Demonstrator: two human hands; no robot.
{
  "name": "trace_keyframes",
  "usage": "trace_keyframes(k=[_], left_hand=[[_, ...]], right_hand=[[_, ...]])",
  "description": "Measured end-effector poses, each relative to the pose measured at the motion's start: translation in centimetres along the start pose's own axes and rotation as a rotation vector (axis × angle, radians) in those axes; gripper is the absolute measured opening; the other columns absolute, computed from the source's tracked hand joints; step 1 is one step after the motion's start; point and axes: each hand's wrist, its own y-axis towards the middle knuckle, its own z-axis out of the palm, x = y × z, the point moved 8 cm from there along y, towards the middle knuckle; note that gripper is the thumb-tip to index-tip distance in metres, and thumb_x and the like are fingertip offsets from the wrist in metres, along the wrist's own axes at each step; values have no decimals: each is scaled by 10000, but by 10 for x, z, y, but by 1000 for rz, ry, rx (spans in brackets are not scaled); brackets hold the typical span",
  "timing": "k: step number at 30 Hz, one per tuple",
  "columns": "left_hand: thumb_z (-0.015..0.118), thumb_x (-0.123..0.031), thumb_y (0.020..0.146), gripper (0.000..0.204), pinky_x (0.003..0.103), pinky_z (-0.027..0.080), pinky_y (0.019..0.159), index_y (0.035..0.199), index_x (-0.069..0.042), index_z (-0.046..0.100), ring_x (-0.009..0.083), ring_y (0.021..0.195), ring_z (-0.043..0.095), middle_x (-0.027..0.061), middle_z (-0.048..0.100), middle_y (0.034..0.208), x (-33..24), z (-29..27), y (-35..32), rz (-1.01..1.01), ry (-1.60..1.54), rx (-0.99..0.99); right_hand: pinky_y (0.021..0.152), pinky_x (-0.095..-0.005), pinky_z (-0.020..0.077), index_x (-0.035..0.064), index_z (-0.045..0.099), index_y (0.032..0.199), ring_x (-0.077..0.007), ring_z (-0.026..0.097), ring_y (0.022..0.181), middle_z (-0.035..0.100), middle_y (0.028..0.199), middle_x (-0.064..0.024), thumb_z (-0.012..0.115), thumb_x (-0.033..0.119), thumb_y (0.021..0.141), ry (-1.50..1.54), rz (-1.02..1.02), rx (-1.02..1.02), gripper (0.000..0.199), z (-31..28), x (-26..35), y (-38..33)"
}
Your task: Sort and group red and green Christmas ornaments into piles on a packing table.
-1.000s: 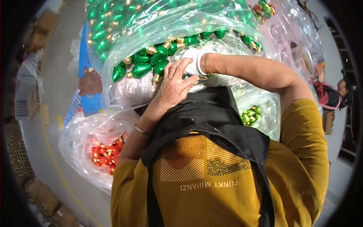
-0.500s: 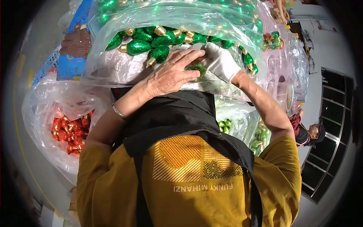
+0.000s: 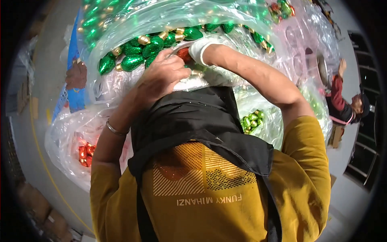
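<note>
Green glittery bulb-shaped ornaments (image 3: 132, 62) with gold caps lie along the mouth of a clear plastic bag (image 3: 121, 86) in front of me. My left hand (image 3: 164, 74), bare, has its fingers curled inward at the bag's near edge; what they hold, if anything, is hidden. Close beside it, my right hand (image 3: 200, 51) in a white glove reaches across to the left, its fingers out of sight. Between the two hands shows a dark red rounded thing (image 3: 184, 54), only partly visible, and I cannot tell which hand holds it.
Red ornaments (image 3: 86, 154) lie in a plastic bag at lower left, light green ones (image 3: 252, 122) in another at right. A brown glove (image 3: 76, 76) rests on a blue surface at left. Mixed ornaments (image 3: 281, 9) lie at far right. Another person (image 3: 342, 99) is at the right.
My left hand's stretched fingers have curled in, and the hand has shifted left and nearer. My right hand has moved left, and a red thing now shows between them. The view has shifted too.
</note>
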Motion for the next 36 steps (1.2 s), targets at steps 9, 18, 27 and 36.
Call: trace_keyframes(k=[9, 18, 27, 36], left_hand=[[597, -19, 769, 249, 452, 374, 961, 1013, -65, 612, 245, 949, 578, 88, 600, 905, -27, -33, 16, -61, 51, 40], [680, 19, 737, 507, 356, 484, 821, 1216, -14, 519, 295, 913, 624, 130, 646, 981, 9, 51, 87, -243, -65, 697], [755, 34, 614, 754, 364, 426, 976, 1307, -77, 478, 301, 1209, 478, 122, 506, 1316, 56, 99, 60, -30, 38, 833], [630, -76, 840, 448, 331, 486, 836, 1273, -39, 521, 230, 912, 632, 101, 661, 1005, 17, -15, 86, -548, -78, 372]], right_hand=[[699, -320, 499, -7, 623, 1023, -220, 641, 737, 654, 859, -166, 539, 226, 911, 1112, 296, -933, 272, 6, -38, -218], [719, -419, 475, 5, 648, 911, -331, 624, 768, 647, 820, -202, 591, 282, 836, 1008, 817, 34, 292, 464, -36, -331], [803, -372, 483, 61, 662, 1022, -358, 616, 961, 651, 994, -211, 545, 289, 842, 1019, 1390, -448, 313, 519, -83, -313], [824, -397, 519, 57, 596, 1114, -301, 622, 1012, 618, 1110, -113, 529, 216, 881, 520, 1492, 44, 290, 552, -109, -285]])
